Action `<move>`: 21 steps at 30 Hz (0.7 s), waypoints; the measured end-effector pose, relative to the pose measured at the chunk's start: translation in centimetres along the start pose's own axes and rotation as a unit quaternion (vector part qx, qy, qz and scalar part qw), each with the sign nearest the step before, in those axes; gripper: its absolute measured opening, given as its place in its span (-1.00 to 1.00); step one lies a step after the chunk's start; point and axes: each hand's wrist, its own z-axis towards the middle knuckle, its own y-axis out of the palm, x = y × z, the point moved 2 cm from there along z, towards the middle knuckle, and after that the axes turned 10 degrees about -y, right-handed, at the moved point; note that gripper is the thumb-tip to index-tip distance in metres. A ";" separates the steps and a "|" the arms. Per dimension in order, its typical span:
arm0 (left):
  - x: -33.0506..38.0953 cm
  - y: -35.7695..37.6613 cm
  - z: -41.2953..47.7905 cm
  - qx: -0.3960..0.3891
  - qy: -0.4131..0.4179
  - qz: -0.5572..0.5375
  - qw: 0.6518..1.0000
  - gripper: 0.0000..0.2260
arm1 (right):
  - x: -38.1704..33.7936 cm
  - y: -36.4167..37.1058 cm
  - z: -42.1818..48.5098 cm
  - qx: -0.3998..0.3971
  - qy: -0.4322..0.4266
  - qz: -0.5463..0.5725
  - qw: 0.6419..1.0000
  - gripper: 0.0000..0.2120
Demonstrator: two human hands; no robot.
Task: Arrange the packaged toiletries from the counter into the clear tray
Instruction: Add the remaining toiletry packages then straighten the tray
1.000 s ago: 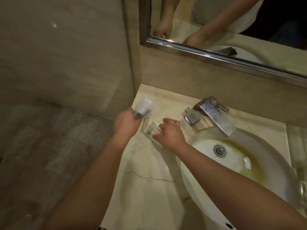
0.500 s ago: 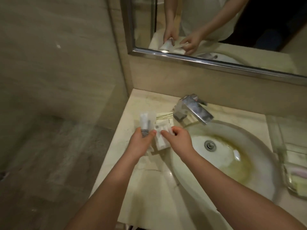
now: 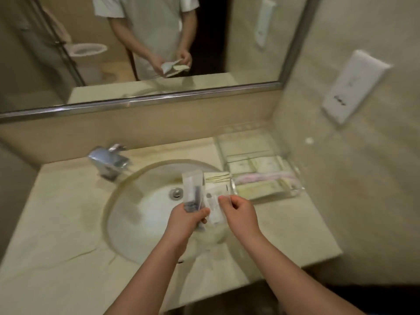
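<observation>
My left hand [image 3: 186, 215] grips a clear packet with a dark item inside [image 3: 192, 192], held upright over the sink basin. My right hand [image 3: 239, 212] pinches a white and green striped toiletry packet [image 3: 217, 185] beside it; the two packets overlap. The clear tray [image 3: 261, 143] stands on the counter at the back right, just beyond both hands. It holds several pale packets and a pink packaged item [image 3: 264, 177] along its front.
The round white sink [image 3: 141, 212] fills the counter's middle, with a chrome faucet [image 3: 108, 160] at its back left. A mirror [image 3: 141, 46] spans the wall behind. A white wall dispenser [image 3: 354, 85] hangs on the right wall above the tray. The counter's front edge [image 3: 295, 267] is near.
Both hands carried the packets from the counter's left side rightward across the sink toward the tray. The view swung right, bringing the whole tray into sight.
</observation>
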 end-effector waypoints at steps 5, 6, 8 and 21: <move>0.6 8.9 -0.6 -0.011 0.009 0.011 1.000 -0.94 | 2.9 -7.7 -0.2 0.082 0.007 0.000 0.997 -0.54; 0.9 10.1 -0.6 -0.016 0.011 0.011 1.000 -0.94 | 3.1 -8.5 0.0 0.098 0.001 -0.007 0.995 -0.53; 1.3 11.7 -0.1 -0.021 0.008 0.012 1.000 -0.93 | 3.6 -9.7 0.5 0.123 -0.006 -0.021 0.992 -0.55; 3.5 12.3 8.4 -0.033 -0.029 -0.004 0.999 -0.88 | 7.2 -12.6 7.6 0.210 0.112 0.053 0.970 -0.53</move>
